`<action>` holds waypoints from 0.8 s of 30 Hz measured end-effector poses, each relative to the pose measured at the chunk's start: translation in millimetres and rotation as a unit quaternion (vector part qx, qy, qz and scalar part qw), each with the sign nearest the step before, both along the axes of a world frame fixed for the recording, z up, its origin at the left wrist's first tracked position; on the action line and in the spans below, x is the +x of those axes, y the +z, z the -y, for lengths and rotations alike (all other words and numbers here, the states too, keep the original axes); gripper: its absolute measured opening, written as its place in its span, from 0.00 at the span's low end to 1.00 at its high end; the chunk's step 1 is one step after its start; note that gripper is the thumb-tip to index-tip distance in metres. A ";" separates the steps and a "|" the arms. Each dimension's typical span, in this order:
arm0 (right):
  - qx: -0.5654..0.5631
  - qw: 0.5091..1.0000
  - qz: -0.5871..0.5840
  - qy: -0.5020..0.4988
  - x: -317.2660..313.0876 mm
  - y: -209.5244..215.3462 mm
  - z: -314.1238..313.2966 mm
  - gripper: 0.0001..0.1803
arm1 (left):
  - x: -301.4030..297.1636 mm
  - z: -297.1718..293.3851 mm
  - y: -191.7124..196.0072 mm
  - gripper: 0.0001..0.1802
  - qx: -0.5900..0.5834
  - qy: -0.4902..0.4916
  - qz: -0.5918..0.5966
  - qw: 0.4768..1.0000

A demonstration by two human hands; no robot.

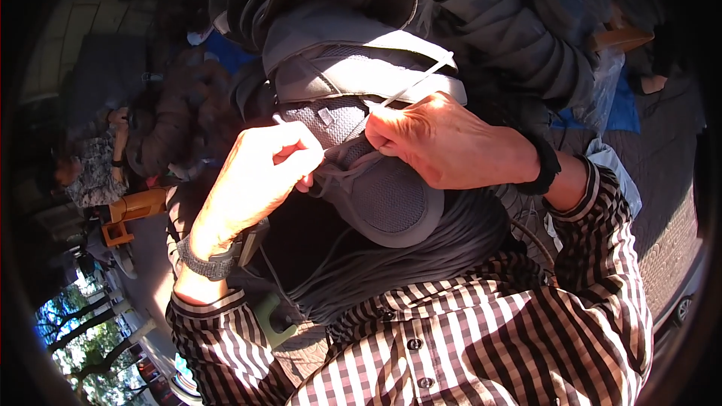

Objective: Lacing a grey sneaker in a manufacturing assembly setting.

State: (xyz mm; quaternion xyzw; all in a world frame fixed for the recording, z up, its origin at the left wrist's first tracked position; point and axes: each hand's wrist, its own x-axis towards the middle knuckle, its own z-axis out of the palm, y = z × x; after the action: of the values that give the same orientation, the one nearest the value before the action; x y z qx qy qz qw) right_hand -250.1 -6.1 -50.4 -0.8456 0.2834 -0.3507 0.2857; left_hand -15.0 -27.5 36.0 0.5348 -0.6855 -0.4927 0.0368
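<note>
We are pinching a thin white cable tie (pixel 412 87) with the right hand (pixel 444 143), fingers closed tight on it just above the grey padded backpack strap (pixel 380 188) lying in our lap. The left hand (pixel 256 173) is closing its fingertips on the tie's other end at the strap's mesh edge. The grey backpack (pixel 338 37) is resting against us, beside a dark puffy jacket (pixel 511 22).

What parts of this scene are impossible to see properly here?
- Head view: the left hand fingertips curl inward, hiding what they pinch.
- The white cable tie disappears under the right hand.
- The grey backpack is cut off by the top edge.
- The person on the left sits in deep shadow.
</note>
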 end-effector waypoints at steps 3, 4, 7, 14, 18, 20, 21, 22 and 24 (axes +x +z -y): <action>0.016 1.000 -0.012 0.012 4.8 3.2 -7.6 0.05 | -1.1 -2.1 -1.9 0.08 -0.002 0.011 -0.030 0.999; 0.015 1.000 -0.007 0.023 6.4 2.9 -8.6 0.06 | -2.5 -2.6 -0.8 0.08 -0.010 0.001 -0.010 1.000; 0.154 0.975 0.162 0.004 2.9 -6.0 2.2 0.05 | -3.3 -2.4 0.6 0.09 0.007 0.000 0.006 1.000; 0.367 0.845 0.389 0.014 -3.2 -37.3 11.5 0.05 | -4.0 -5.4 5.5 0.11 0.088 -0.002 -0.014 0.996; 0.382 0.821 0.423 0.034 -3.9 -45.0 13.2 0.07 | 1.7 -5.6 6.7 0.12 0.134 0.031 -0.039 0.990; 0.387 0.814 0.431 0.046 -4.6 -46.5 13.9 0.07 | 6.7 -6.5 6.0 0.12 0.146 0.045 -0.060 0.986; 0.386 0.814 0.432 0.045 -4.8 -47.5 13.9 0.07 | 8.8 -6.4 5.4 0.13 0.161 0.049 -0.066 0.984; 0.391 0.811 0.433 0.047 -3.9 -47.9 14.3 0.07 | 11.3 -7.4 5.1 0.13 0.176 0.056 -0.074 0.980; 0.395 0.808 0.434 0.049 -3.3 -47.6 15.0 0.08 | 13.2 -9.6 4.6 0.14 0.189 0.065 -0.092 0.975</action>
State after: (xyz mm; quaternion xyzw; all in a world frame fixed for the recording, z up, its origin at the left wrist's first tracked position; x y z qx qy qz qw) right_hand -253.5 -21.1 -97.9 -0.4322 0.2017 -0.5244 0.7053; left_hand -1.8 -17.9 40.6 0.5274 -0.5376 -0.6572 0.0296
